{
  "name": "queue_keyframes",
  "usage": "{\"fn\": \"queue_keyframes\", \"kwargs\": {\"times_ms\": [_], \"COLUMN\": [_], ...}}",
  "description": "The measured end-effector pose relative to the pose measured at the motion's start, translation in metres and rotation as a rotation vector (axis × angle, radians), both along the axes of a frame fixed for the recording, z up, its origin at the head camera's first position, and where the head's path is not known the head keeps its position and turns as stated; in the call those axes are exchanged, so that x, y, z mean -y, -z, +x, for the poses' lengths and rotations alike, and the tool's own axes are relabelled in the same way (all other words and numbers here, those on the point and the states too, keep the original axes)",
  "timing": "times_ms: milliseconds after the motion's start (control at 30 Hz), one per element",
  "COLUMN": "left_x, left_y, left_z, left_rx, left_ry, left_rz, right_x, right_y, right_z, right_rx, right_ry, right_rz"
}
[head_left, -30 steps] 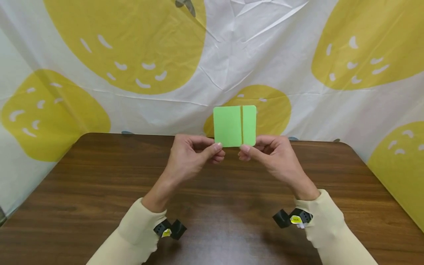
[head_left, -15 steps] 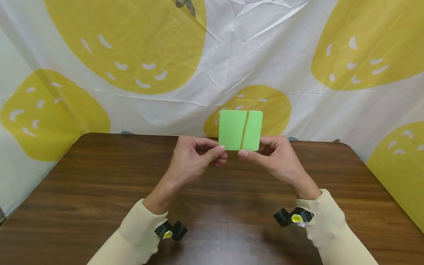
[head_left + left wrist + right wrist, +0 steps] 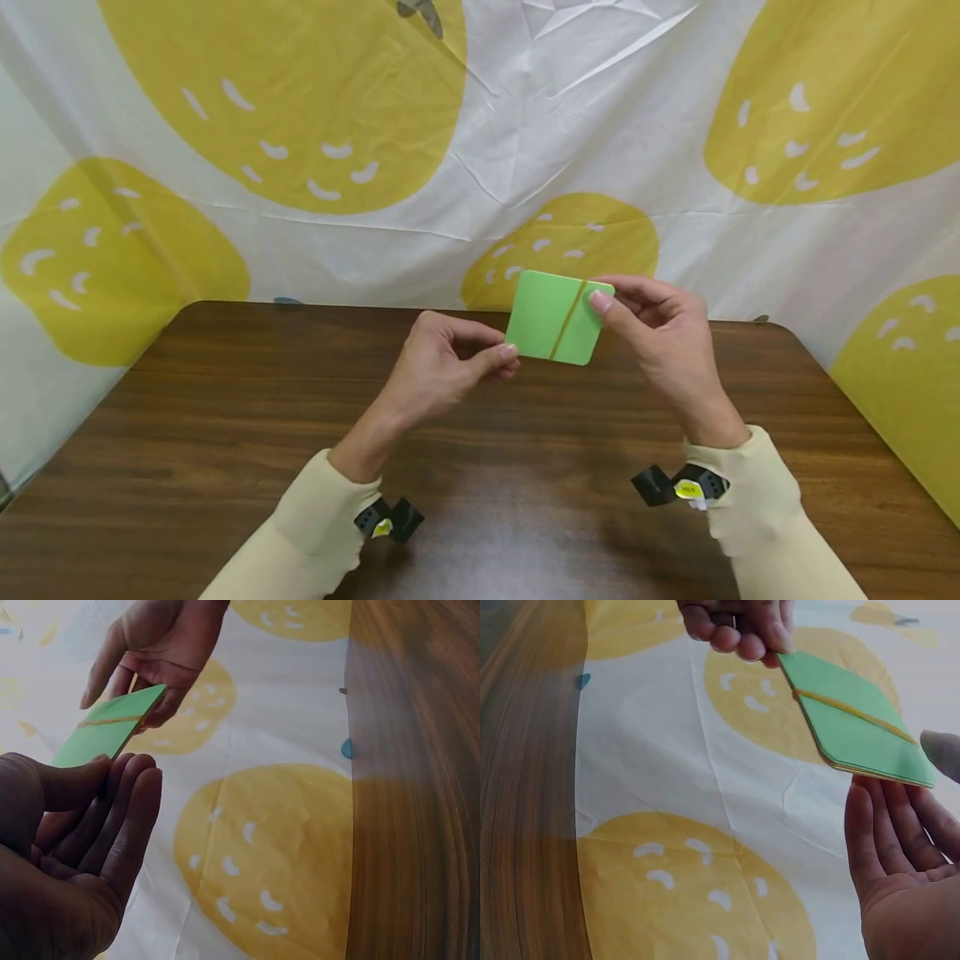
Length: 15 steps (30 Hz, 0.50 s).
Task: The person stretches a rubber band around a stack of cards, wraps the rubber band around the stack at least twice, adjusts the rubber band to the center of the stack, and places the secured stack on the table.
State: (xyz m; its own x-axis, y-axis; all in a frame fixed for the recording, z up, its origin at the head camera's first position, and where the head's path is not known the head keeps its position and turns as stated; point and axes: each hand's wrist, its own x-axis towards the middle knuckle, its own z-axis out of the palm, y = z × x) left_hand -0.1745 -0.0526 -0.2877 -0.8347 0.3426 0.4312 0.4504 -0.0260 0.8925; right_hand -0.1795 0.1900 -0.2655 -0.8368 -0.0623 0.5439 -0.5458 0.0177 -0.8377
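A small stack of square green cards (image 3: 551,321) with rounded corners is held up above the table, tilted. Round it runs a tan rubber band (image 3: 568,321), slanting across the face nearer the right side. My left hand (image 3: 442,362) pinches the lower left corner between thumb and fingers. At the upper right corner is my right hand (image 3: 667,337), thumb on the front by the band and fingers behind. Several thin layers show along the edge of the stack (image 3: 855,720) in the right wrist view, with the right fingers (image 3: 892,832) beneath it.
Below the hands lies a brown wood-grain table (image 3: 480,467). A white cloth (image 3: 360,258) with large yellow fruit shapes hangs behind it. Small black cameras (image 3: 390,518) sit on both wrists, over cream sleeves (image 3: 757,500).
My right hand has moved from the lower right edge up to the upper right corner. The stack has tipped clockwise and shifted right and down, and the band now runs slanted.
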Motion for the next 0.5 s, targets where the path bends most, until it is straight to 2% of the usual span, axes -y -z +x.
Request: {"fn": "queue_keyframes", "kwargs": {"times_ms": [200, 300, 433, 500], "left_x": [-0.0007, 0.0004, 0.0029, 0.004], "left_y": [0.0006, 0.0012, 0.001, 0.0003], "left_z": [0.0004, -0.0004, -0.001, -0.0008], "left_rx": [0.013, -0.001, -0.093, -0.132], "left_ry": [0.018, 0.009, -0.084, -0.142], "left_rz": [-0.036, -0.1, -0.279, -0.337], "right_x": [-0.0002, 0.0005, 0.0017, 0.0029], "right_y": [-0.0004, -0.0001, 0.0007, 0.0015], "right_z": [-0.0007, -0.0007, 0.0004, 0.0009], "right_rx": [-0.042, -0.05, -0.059, -0.065], "right_ry": [0.021, 0.031, 0.035, 0.034], "right_rz": [0.024, 0.041, 0.067, 0.077]}}
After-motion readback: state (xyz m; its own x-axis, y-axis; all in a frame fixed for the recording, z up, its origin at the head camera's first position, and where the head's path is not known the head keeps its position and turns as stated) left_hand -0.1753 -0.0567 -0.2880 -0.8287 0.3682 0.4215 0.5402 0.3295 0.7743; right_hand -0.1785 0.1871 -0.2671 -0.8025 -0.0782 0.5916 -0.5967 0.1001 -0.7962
